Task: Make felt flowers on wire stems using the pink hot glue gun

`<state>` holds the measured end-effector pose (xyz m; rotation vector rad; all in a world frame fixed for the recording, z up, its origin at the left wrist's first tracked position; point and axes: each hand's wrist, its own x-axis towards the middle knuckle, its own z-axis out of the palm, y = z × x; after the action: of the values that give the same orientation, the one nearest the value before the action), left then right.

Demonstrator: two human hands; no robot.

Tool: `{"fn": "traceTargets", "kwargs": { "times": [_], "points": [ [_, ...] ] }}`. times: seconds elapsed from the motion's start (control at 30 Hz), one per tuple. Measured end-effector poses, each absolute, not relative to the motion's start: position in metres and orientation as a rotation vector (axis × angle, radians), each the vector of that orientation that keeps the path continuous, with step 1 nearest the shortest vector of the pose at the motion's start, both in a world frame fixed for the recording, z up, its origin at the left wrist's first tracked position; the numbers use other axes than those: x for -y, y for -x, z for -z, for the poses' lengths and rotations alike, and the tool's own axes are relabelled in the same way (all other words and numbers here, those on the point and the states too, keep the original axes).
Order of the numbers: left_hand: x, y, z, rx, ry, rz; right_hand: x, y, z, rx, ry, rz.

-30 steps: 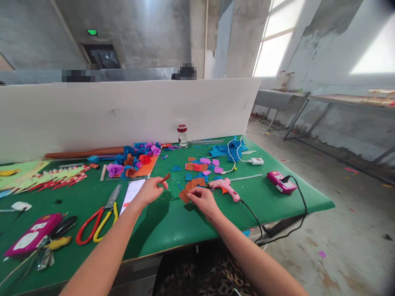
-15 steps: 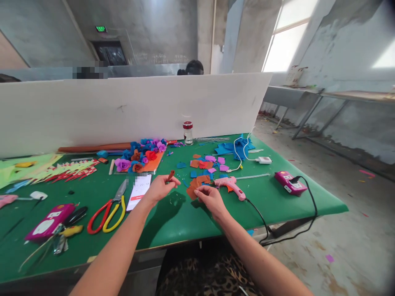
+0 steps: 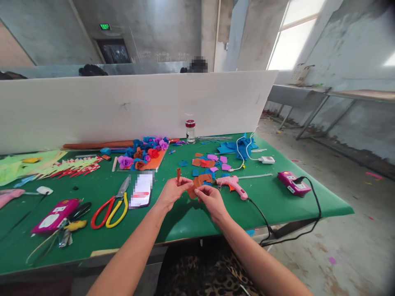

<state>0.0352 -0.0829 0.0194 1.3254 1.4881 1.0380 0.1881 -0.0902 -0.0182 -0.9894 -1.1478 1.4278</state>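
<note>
Above the green table, my left hand is closed on a small rolled piece of brown crepe paper that sticks up from the fingers. Its fingertips also reach the left edge of a flat brown paper piece. My right hand pinches that flat piece from the right between thumb and fingers. Just behind lie more cut paper pieces in brown, blue, purple and red. A pink glue gun rests beside my right hand, its nozzle toward the paper pieces.
To the left lie scissors, a phone and paper flowers. A jar with a red lid stands before a white partition. A magenta power box sits at the right, its black cable hanging over the edge.
My left hand has moved right, bringing the rolled piece close to my right hand, and its fingertips now meet the flat brown piece. My right hand stays nearly in place.
</note>
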Motion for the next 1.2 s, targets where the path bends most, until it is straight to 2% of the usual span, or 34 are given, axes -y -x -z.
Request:
{"fn": "traceTargets", "kwargs": {
  "times": [0.5, 0.57, 0.77, 0.97, 1.2],
  "points": [
    [0.084, -0.031, -0.025, -1.497, -1.398, -1.082, 0.097, -0.202, 0.018, 1.173, 0.991, -1.517],
    [0.088, -0.031, -0.026, -1.496, -1.418, -1.033, 0.099, -0.221, 0.017, 1.259, 1.026, -1.404],
    [0.088, -0.043, -0.007, -1.466, -1.555, -0.82, 0.085, -0.306, 0.022, 1.439, 1.287, -0.792],
    [0.073, -0.045, 0.016, -1.533, -1.72, -0.679, 0.073, -0.358, 0.029, 1.595, 1.518, -0.601],
    [0.064, -0.04, 0.015, -1.544, -1.883, -0.529, 0.067, -0.364, 0.026, 1.885, 1.66, -0.567]
  ]
}}
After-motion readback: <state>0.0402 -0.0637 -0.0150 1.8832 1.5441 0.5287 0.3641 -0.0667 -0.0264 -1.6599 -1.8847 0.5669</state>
